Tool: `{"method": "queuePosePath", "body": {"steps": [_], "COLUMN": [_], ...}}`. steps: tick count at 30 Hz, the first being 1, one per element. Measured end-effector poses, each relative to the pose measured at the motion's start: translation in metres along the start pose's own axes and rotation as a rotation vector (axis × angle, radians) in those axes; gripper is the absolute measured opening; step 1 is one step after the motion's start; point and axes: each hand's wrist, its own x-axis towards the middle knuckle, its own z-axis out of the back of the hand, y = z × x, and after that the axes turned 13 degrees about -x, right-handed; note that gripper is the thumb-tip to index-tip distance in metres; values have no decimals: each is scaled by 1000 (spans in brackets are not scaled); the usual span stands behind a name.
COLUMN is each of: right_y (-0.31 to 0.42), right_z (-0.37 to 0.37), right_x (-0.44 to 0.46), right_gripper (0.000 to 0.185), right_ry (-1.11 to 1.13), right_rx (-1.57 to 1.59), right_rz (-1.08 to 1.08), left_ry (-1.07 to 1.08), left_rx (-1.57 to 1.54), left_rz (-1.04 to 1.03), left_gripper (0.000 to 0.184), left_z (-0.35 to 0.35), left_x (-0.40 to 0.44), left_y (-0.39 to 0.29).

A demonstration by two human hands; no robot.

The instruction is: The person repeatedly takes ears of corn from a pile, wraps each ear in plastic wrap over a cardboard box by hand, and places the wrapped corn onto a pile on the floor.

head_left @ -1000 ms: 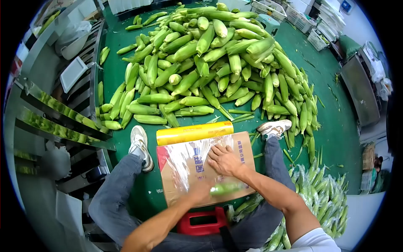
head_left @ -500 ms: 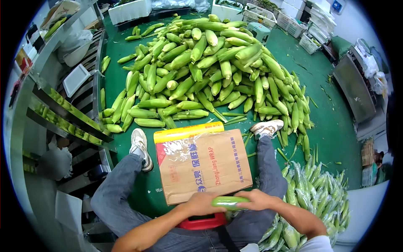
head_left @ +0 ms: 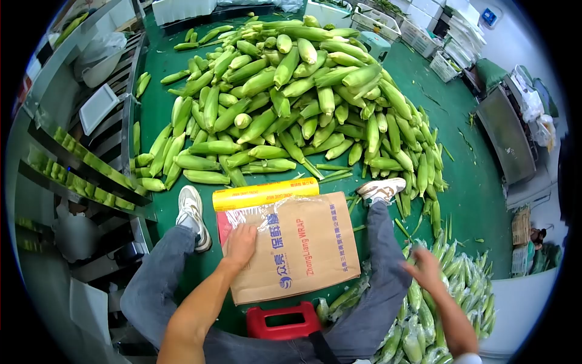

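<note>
My left hand [head_left: 242, 242] rests on the left part of a cardboard box [head_left: 303, 249], near the loose edge of clear film; its fingertips are hard to make out. Along the box's far edge lies a yellow roll of wrap [head_left: 267, 194]. My right hand [head_left: 424, 267], blurred, is off to the right with its fingers apart, above the near edge of the wrapped corn [head_left: 464, 285]. Beyond the box rises a big pile of unwrapped green corn [head_left: 260, 103].
A red plastic stool [head_left: 284, 321] sits between my legs, with my shoes on either side of the box. Metal racks [head_left: 121, 145] stand at the left. White crates [head_left: 418, 36] are at the back right, and a metal panel [head_left: 506, 130] leans at the right.
The wrapped corn cob that both hands held has left them. My left hand has moved forward onto the box, while my right has swung right, over the wrapped corn, and opened.
</note>
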Motion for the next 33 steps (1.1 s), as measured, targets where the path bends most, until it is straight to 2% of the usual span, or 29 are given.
{"method": "queuePosePath", "body": {"steps": [1,2,3,4,5,6,7,9,10,11,12,15,18,19,20,21,22,23,25,26,27,28,29,30,31,32,33], "right_y": [69,120,165,195,205,202,191,145,115,91,76,71,73,66,55,44,32,15,-11,-41,-28,-34,-26,-3,-2,-4,-8], "right_z": [-24,-50,-70,-95,-118,-135,-145,-134,-128,-123,-122,-139,-140,-141,-139,-133,-118,-116,-137,-164,-153,-173,-185,-166,-188,-204,-216], "right_x": [56,109,151,186,212,229,235,216,202,183,159,94,64,59,58,58,74,95,183,245,310,372,422,455,492,512,524], "right_gripper": [62,71,72,52,26,18,11,7,7,7,9,15,16,15,13,11,14,25,41,55,68,83,101,112,114,107,91], "right_ry": [-143,-206,-142,-183,-190,-195,-198,-279,-215,-144,-125,-65,-4,86,178,263,589,727,413,283,95,-92,-373,-250,-304,-278,-222], "right_rx": [125,107,56,130,-9,41,87,154,120,89,100,133,102,58,145,233,376,599,617,522,498,561,517,608,542,461,644], "right_rz": [20,156,168,234,322,405,484,586,615,642,710,797,862,888,894,888,778,565,15,-124,-335,-314,-290,-472,-554,-647,-640], "left_ry": [2,3,25,54,82,94,201,382,510,542,535,554,802,779,786,705,697,631,527,557,582,602,627,652,672,692,757], "left_rx": [-32,-55,-85,-118,-157,-200,-212,-253,-309,-380,-302,-151,-105,-130,-169,-151,-159,-259,-250,-264,-271,-271,-288,-298,-310,-282,-251], "left_rz": [6,16,40,62,89,91,100,108,93,-66,-101,-15,-14,-30,-48,-76,-38,-1,-39,-6,27,67,82,93,103,104,137], "left_gripper": [14,11,10,10,10,10,11,12,10,8,10,13,19,24,27,28,29,21,10,11,12,14,14,15,16,18,17], "left_z": [3,9,19,29,39,53,71,92,74,79,71,67,66,57,52,50,50,50,42,44,46,44,43,44,46,49,52], "left_x": [-1,0,1,2,1,4,5,12,-12,-24,-48,-82,-94,-109,-119,-125,-124,-117,-112,-109,-104,-101,-100,-99,-98,-94,-88], "left_y": [-1,-1,0,-1,-3,-6,-12,-19,-7,-27,-36,-44,-58,-57,-55,-58,-58,-56,-55,-58,-61,-61,-60,-58,-58,-60,-57]}}
